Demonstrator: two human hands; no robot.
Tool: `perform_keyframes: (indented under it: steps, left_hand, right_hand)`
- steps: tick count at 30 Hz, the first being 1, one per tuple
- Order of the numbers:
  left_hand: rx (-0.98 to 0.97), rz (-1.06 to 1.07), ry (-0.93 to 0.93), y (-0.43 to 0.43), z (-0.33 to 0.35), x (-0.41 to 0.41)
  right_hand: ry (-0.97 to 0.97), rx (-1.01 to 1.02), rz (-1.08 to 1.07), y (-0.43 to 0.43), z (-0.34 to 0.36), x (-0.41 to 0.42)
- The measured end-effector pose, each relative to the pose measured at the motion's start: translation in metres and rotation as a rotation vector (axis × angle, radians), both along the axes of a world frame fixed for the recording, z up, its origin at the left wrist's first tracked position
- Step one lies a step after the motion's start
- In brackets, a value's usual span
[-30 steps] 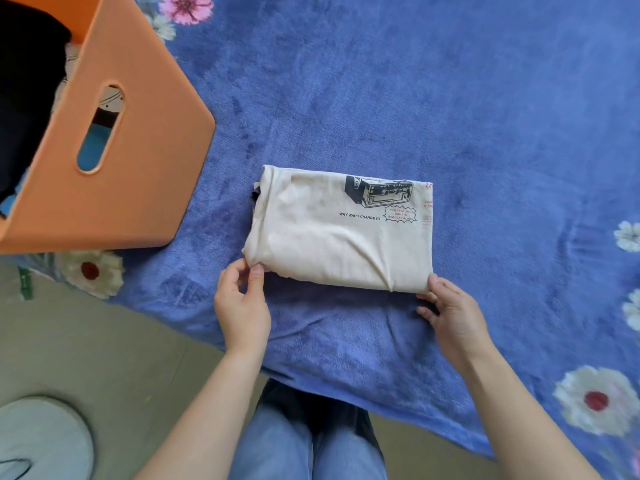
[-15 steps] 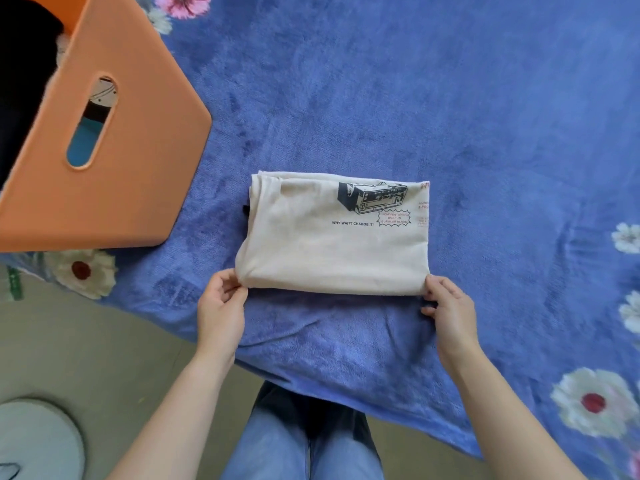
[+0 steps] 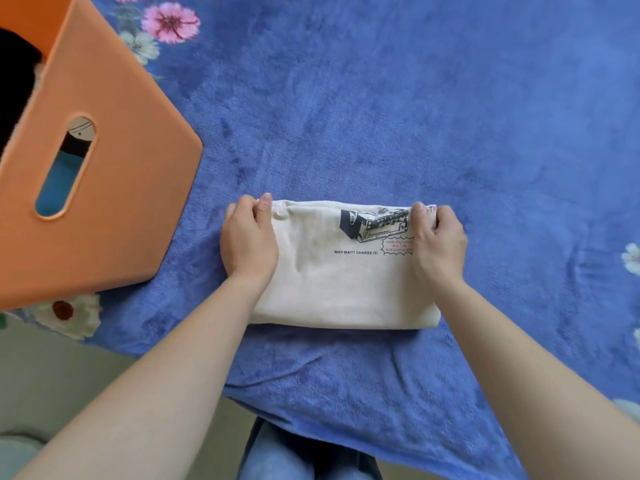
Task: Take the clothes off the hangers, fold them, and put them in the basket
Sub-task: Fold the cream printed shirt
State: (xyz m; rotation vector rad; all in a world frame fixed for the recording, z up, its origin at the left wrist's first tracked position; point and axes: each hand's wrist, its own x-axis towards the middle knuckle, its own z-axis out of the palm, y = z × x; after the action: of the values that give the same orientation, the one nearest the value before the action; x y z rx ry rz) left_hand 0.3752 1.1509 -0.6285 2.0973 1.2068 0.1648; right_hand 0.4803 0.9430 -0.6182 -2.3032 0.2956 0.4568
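A cream T-shirt (image 3: 339, 285) with a black printed graphic lies folded into a rectangle on the blue blanket (image 3: 415, 116). My left hand (image 3: 247, 239) grips its far left corner, thumb on top and fingers curled round the edge. My right hand (image 3: 438, 239) grips the far right corner the same way, covering part of the print. The orange basket (image 3: 114, 188) stands to the left, with dark and blue clothes showing inside through its handle slot. No hangers are in view.
The blanket has flower prints (image 3: 171, 22) at its edges and ends near me over a beige floor (image 3: 52, 375). My jeans-clad legs (image 3: 304, 459) show below the blanket's near edge. A pale round object (image 3: 14, 452) sits at the bottom left.
Both hands moved from the shirt's near corners to its far corners and now grip them. The view shifted closer to the shirt.
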Motion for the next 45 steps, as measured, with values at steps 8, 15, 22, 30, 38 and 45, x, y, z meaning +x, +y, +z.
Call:
perform_keyframes:
  steps: [8,15,22,30,38,45]
  left_hand:
    - [0.044,0.064,-0.097,0.036,-0.015,0.005]
    - [-0.018,0.156,-0.173,0.035,-0.018,0.010]
    - [0.337,-0.665,-0.028,-0.046,-0.007,-0.034]
    - [0.361,-0.697,0.335,0.000,-0.036,-0.024]
    - [0.365,-0.827,0.337,0.022,-0.005,0.021]
    - [0.125,-0.787,0.414,0.030,0.002,0.033]
  right_hand:
    - [-0.162,-0.046,0.030,0.003,-0.011,0.012]
    - [-0.193,-0.167,-0.010,0.006,-0.023,0.008]
    - [-0.529,-0.281,0.699,0.024,-0.023,-0.063]
    - [-0.275,-0.544,0.659,-0.026,-0.047,-0.039]
    - [0.090,0.248,-0.621,-0.066,-0.010,-0.066]
    - [0.662,0.624,-0.590,-0.030,0.011,-0.148]
